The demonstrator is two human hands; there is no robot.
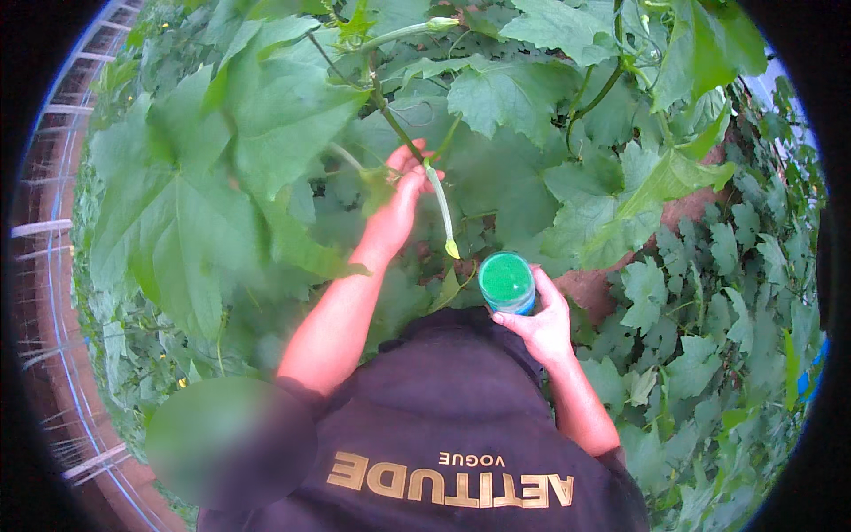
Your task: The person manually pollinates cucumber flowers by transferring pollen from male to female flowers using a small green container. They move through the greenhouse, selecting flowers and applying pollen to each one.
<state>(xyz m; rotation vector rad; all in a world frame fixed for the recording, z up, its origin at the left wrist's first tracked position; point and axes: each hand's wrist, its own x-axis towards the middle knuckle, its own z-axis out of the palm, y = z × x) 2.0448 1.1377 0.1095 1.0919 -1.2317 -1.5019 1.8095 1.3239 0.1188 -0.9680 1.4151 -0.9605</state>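
Note:
My left hand [407, 183] is raised at a vine stem [397, 126], its fingers closed around the stem where a young ribbed gourd [439, 199] joins it. The slender green gourd hangs down from there, with a yellow-green flower bud at its lower tip. To the right and lower, my right hand [538, 312] grips a clear cup [507, 282] with bright green contents and a blue lower part. The cup stands a little apart from the bud. Another young gourd [402, 33] grows higher on the vine.
Broad green leaves [292, 113] surround my hands, some hanging close to my left forearm. A second vine stem [602, 90] with tendrils is at the upper right. Bare soil [588, 289] shows beyond the cup. Netting with blue lines [56, 279] runs along the far left.

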